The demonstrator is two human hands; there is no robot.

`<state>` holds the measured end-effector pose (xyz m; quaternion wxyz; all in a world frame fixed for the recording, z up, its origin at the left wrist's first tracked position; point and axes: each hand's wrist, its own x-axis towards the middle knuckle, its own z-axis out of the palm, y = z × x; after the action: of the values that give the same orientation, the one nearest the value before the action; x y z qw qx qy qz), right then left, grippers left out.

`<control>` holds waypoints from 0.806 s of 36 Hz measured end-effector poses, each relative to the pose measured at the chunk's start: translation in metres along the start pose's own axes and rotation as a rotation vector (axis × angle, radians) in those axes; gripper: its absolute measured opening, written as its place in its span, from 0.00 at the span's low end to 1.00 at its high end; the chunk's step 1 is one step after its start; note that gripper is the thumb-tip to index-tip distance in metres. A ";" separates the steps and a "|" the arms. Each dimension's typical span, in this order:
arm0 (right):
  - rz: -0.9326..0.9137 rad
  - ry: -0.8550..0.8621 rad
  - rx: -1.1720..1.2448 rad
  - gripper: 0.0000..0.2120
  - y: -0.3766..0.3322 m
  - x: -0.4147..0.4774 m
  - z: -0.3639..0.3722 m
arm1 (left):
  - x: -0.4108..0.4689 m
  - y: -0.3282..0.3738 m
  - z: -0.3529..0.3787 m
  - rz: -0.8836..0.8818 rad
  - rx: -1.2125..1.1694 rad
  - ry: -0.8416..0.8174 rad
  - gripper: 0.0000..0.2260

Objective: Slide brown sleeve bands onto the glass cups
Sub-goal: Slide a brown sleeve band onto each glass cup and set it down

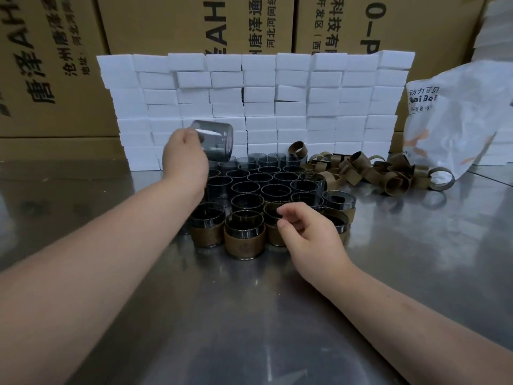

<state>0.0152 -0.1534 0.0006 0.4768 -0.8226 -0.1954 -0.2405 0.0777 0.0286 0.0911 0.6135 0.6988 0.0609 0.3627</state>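
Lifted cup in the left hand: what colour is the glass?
Smoky translucent grey, seen on the glass cup in the left hand. Best in the head view.

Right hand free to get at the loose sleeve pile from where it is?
Probably yes. The right hand is at the sleeved cups; the band pile lies uncovered beyond them to the right, and the table alongside leaves a way round.

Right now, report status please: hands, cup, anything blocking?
Left hand holds bare glass cup, lifted, tilted. Right hand at sleeved cup rim, grip unclear. Sleeve bands piled at right, unobstructed.
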 end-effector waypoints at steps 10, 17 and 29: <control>-0.099 -0.136 0.118 0.40 -0.007 -0.003 0.004 | -0.120 -0.004 -0.011 -0.418 -0.594 -0.255 0.18; -0.171 -0.106 0.081 0.30 -0.014 -0.001 0.003 | -0.130 -0.015 -0.019 -0.171 -0.379 -0.305 0.11; -0.136 -0.029 -0.148 0.21 -0.020 -0.004 0.000 | -0.130 -0.029 -0.025 0.270 0.084 -0.480 0.32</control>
<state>0.0009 -0.1441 0.0125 0.3945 -0.8437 -0.2395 -0.2741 -0.0211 -0.0130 0.0089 0.5271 0.7913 -0.1650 0.2623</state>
